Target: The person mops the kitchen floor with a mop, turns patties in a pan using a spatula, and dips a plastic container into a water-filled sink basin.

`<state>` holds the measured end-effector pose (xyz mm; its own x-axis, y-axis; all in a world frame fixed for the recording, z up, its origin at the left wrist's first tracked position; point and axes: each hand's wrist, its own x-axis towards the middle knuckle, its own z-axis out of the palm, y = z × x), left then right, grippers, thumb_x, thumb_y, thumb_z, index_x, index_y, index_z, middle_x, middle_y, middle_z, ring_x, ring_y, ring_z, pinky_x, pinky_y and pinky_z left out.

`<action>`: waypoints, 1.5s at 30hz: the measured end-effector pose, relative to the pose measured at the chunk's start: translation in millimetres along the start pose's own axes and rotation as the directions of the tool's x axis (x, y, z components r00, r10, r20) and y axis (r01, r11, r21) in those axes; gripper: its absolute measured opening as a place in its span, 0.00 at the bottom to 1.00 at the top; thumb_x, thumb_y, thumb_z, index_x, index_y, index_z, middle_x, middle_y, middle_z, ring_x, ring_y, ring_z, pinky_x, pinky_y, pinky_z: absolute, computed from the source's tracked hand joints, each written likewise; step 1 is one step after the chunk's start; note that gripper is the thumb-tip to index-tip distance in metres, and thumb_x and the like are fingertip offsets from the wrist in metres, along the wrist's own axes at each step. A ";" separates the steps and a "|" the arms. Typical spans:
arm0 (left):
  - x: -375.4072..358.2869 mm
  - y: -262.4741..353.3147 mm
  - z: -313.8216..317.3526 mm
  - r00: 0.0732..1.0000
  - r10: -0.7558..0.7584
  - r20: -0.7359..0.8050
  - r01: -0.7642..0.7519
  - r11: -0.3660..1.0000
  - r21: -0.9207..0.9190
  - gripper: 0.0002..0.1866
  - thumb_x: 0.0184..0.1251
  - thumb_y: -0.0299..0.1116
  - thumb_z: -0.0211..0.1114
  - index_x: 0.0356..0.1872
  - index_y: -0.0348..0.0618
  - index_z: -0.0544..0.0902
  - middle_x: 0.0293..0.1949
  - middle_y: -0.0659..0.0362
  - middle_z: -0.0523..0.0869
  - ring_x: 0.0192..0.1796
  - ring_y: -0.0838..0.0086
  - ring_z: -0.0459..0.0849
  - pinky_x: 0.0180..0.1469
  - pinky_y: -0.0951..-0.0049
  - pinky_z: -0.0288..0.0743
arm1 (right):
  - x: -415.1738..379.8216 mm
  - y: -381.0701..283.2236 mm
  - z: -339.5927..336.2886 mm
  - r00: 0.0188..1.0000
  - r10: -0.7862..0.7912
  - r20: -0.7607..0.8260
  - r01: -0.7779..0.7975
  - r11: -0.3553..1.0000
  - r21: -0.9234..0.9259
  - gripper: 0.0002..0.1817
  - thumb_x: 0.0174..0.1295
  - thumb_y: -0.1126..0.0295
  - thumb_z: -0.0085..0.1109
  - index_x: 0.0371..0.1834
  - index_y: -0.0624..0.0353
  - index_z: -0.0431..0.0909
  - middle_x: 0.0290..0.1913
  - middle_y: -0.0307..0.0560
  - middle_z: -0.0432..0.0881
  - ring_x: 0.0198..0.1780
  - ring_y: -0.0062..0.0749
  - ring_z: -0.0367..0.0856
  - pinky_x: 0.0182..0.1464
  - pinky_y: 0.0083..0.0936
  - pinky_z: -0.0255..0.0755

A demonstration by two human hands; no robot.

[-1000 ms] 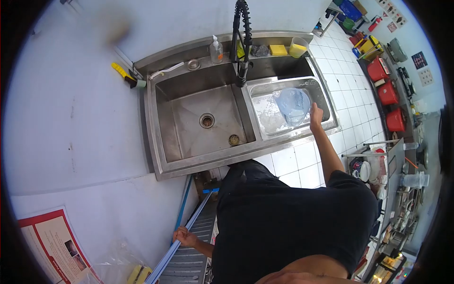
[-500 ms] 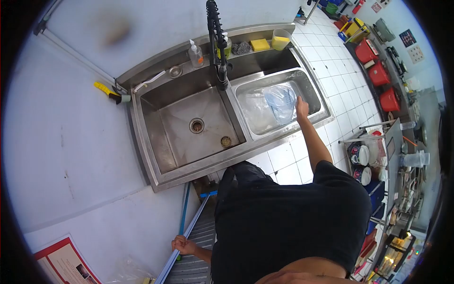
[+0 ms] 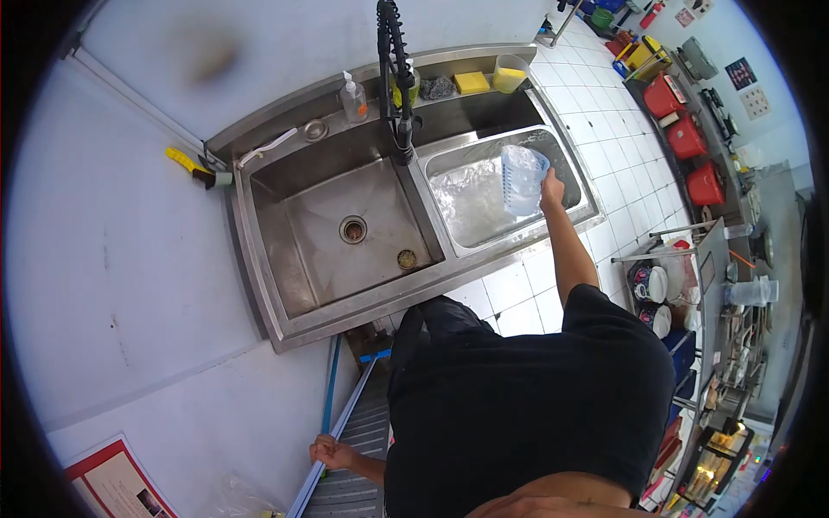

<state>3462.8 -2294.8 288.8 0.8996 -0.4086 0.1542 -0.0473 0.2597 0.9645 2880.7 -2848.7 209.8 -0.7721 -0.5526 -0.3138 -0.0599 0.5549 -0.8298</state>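
Observation:
My right hand (image 3: 553, 189) is closed on the side of a clear plastic measuring jug (image 3: 522, 183) with blue markings. The jug is tilted over the right sink basin, and clear water appears to be inside it. Below it, rippling water covers the floor of a metal tub (image 3: 466, 244) set in that basin. Down by my left side, my left hand (image 3: 332, 452) is curled closed in front of a pale blue pole (image 3: 347, 416) and a teal pole (image 3: 332, 380). Whether its fingers grip anything is hidden.
A black spring faucet (image 3: 401, 112) rises between the basins. Along the back ledge stand a pump bottle (image 3: 353, 99), a steel scourer (image 3: 437, 88), a yellow sponge (image 3: 471, 83) and a plastic cup (image 3: 509, 74). The left basin (image 3: 324, 207) has a drain. A rack with tubs (image 3: 656, 285) stands right.
The jug has come up out of the water and turned more upright in my right hand. The water surface is now rippled. My left hand has barely moved.

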 end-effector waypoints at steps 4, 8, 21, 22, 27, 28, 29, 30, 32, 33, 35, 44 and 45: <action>-0.4 3.1 3.4 0.999 -0.035 -0.028 0.034 0.999 -0.030 0.17 0.64 0.30 0.50 0.18 0.50 0.55 0.12 0.64 0.55 0.18 0.79 0.54 0.23 0.74 0.47 | 26.8 -0.3 4.6 0.999 0.016 -0.034 -0.015 0.999 0.040 0.32 0.63 0.45 0.49 0.27 0.70 0.82 0.31 0.56 0.83 0.37 0.42 0.81 0.45 0.37 0.71; 1.7 0.6 0.4 0.999 -0.033 -0.013 0.033 0.999 0.003 0.16 0.64 0.30 0.50 0.18 0.50 0.55 0.13 0.64 0.55 0.18 0.78 0.54 0.24 0.73 0.48 | 49.9 -0.5 10.1 0.994 0.043 -0.101 -0.035 0.996 0.080 0.32 0.65 0.45 0.49 0.25 0.68 0.81 0.27 0.54 0.81 0.31 0.39 0.81 0.39 0.35 0.72; 6.0 0.8 12.7 0.999 -0.041 -0.010 0.041 0.999 -0.006 0.14 0.66 0.29 0.48 0.20 0.48 0.58 0.14 0.65 0.55 0.18 0.78 0.56 0.24 0.75 0.51 | 96.7 -1.3 19.1 0.996 0.090 -0.014 -0.073 0.883 0.463 0.22 0.63 0.55 0.51 0.25 0.66 0.76 0.17 0.43 0.71 0.17 0.28 0.68 0.21 0.29 0.61; 6.7 -0.8 11.9 0.999 -0.040 -0.008 0.040 0.999 -0.002 0.14 0.66 0.29 0.48 0.20 0.48 0.58 0.13 0.65 0.54 0.18 0.79 0.56 0.24 0.75 0.51 | 95.4 -4.7 20.0 0.996 0.089 -0.019 -0.070 0.882 0.466 0.21 0.62 0.56 0.52 0.25 0.66 0.75 0.17 0.43 0.70 0.17 0.28 0.67 0.21 0.29 0.60; 10.4 -2.2 14.7 0.999 -0.034 -0.006 0.034 0.999 0.011 0.15 0.66 0.29 0.48 0.20 0.49 0.57 0.13 0.65 0.54 0.17 0.79 0.55 0.22 0.75 0.48 | 93.7 -19.4 23.0 0.988 0.155 -0.016 -0.121 0.828 0.548 0.17 0.58 0.59 0.55 0.25 0.65 0.75 0.18 0.43 0.71 0.17 0.27 0.67 0.21 0.28 0.60; 11.6 -3.1 14.7 1.000 -0.022 0.009 0.022 1.000 0.012 0.15 0.66 0.28 0.48 0.19 0.49 0.56 0.13 0.65 0.54 0.17 0.79 0.55 0.22 0.75 0.48 | 91.5 -23.3 22.0 0.989 0.145 -0.013 -0.115 0.837 0.536 0.17 0.58 0.60 0.56 0.25 0.65 0.75 0.18 0.43 0.71 0.17 0.26 0.68 0.21 0.27 0.60; 12.6 -4.3 13.7 1.000 -0.011 0.024 0.011 1.000 0.013 0.15 0.65 0.28 0.47 0.19 0.49 0.56 0.13 0.65 0.54 0.17 0.79 0.54 0.22 0.75 0.47 | 88.1 -25.8 21.6 0.991 0.135 -0.010 -0.110 0.845 0.523 0.17 0.58 0.60 0.56 0.25 0.65 0.75 0.18 0.43 0.71 0.18 0.26 0.68 0.21 0.27 0.60; 14.0 -2.8 16.3 0.999 0.000 0.039 0.000 1.000 0.015 0.15 0.65 0.28 0.47 0.19 0.49 0.56 0.12 0.65 0.54 0.17 0.79 0.54 0.22 0.75 0.47 | 92.9 -23.6 22.7 0.992 0.126 0.004 -0.110 0.849 0.517 0.16 0.59 0.60 0.56 0.25 0.63 0.75 0.19 0.43 0.71 0.18 0.25 0.67 0.20 0.27 0.60; 13.2 -0.2 22.5 1.000 -0.018 0.012 0.018 0.999 0.033 0.15 0.65 0.28 0.47 0.18 0.50 0.55 0.12 0.65 0.54 0.17 0.79 0.54 0.22 0.75 0.47 | 104.9 -23.4 24.1 0.994 0.104 0.032 -0.106 0.857 0.505 0.15 0.61 0.60 0.55 0.25 0.61 0.73 0.20 0.43 0.72 0.18 0.24 0.67 0.19 0.26 0.59; 12.5 2.9 27.4 1.000 -0.028 -0.002 0.028 0.999 0.043 0.16 0.64 0.28 0.47 0.18 0.50 0.55 0.12 0.65 0.54 0.17 0.79 0.54 0.22 0.75 0.47 | 104.3 -24.9 23.9 0.995 0.099 0.024 -0.099 0.868 0.486 0.15 0.61 0.60 0.55 0.25 0.61 0.73 0.20 0.42 0.73 0.18 0.24 0.67 0.19 0.26 0.60; 12.0 5.5 33.6 0.998 -0.041 -0.037 0.043 0.998 0.048 0.16 0.64 0.29 0.47 0.18 0.50 0.55 0.13 0.65 0.54 0.17 0.79 0.54 0.22 0.75 0.47 | 103.3 -29.1 23.4 0.996 0.087 0.010 -0.082 0.891 0.447 0.15 0.62 0.60 0.55 0.26 0.61 0.74 0.20 0.42 0.73 0.18 0.24 0.67 0.19 0.26 0.60; 11.0 -5.7 19.9 0.999 -0.023 0.037 0.022 0.999 0.031 0.15 0.65 0.28 0.47 0.19 0.49 0.56 0.13 0.65 0.54 0.17 0.80 0.54 0.23 0.76 0.49 | 108.1 -16.0 21.1 0.989 0.146 -0.034 -0.102 0.821 0.562 0.19 0.62 0.57 0.56 0.31 0.66 0.76 0.25 0.46 0.77 0.22 0.29 0.73 0.24 0.29 0.65; 11.2 -6.0 19.7 0.999 -0.027 0.032 0.027 1.000 0.015 0.15 0.65 0.28 0.47 0.19 0.49 0.56 0.14 0.65 0.53 0.17 0.80 0.54 0.23 0.76 0.49 | 106.2 -14.6 21.2 0.987 0.155 -0.049 -0.100 0.815 0.572 0.18 0.62 0.57 0.56 0.32 0.66 0.76 0.25 0.46 0.76 0.22 0.29 0.72 0.24 0.29 0.65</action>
<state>3464.6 -2318.2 289.0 0.8863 -0.4430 0.1348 -0.0298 0.2360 0.9713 2813.0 -2928.7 178.8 -0.8019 -0.4292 -0.4157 0.3898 0.1516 -0.9083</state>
